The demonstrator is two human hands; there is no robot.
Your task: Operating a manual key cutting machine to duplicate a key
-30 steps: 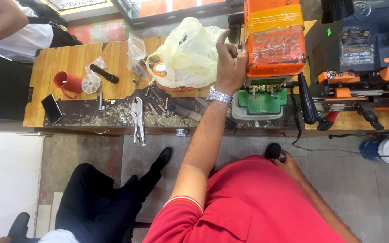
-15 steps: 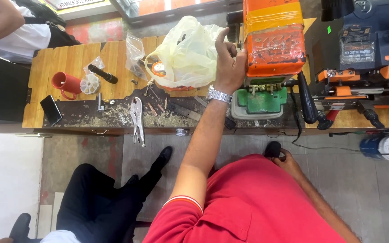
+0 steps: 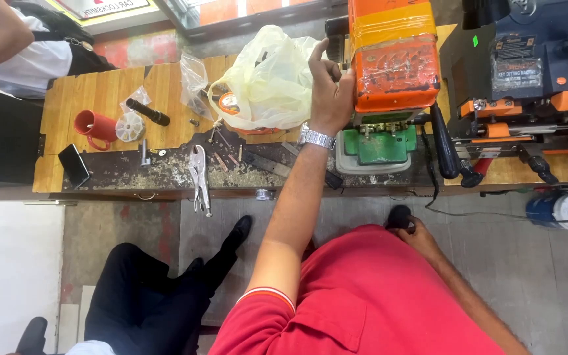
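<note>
While I watched the head view from afar, I logged these lines:

Left hand: my left hand [image 3: 329, 92] was raised against the left side of the orange machine [image 3: 394, 56], forefinger pointing up and the other fingers [image 3: 338, 73] curled in against the casing; I could not tell whether they pinched anything.

Wrist: a metal watch [image 3: 316, 138] sat on that arm.

Right hand: my right hand [image 3: 414, 229] was low, near the red shirt, fingers wrapped tight round a black knob [image 3: 399, 216].

Machine: the orange machine stood on the wooden bench [image 3: 100, 92], above a green vise block [image 3: 376, 146].

Bag: a pale yellow plastic bag [image 3: 271, 79] lay just beside the left hand, touching it.

Bench items: locking pliers [image 3: 199, 176], a red cup [image 3: 93, 126] and a black phone [image 3: 73, 165] lay well apart to the left.

Second machine: a blue and orange cutter [image 3: 527, 72] stood on the right.

Other person: dark trousers [image 3: 146, 296] showed below the bench.
</note>
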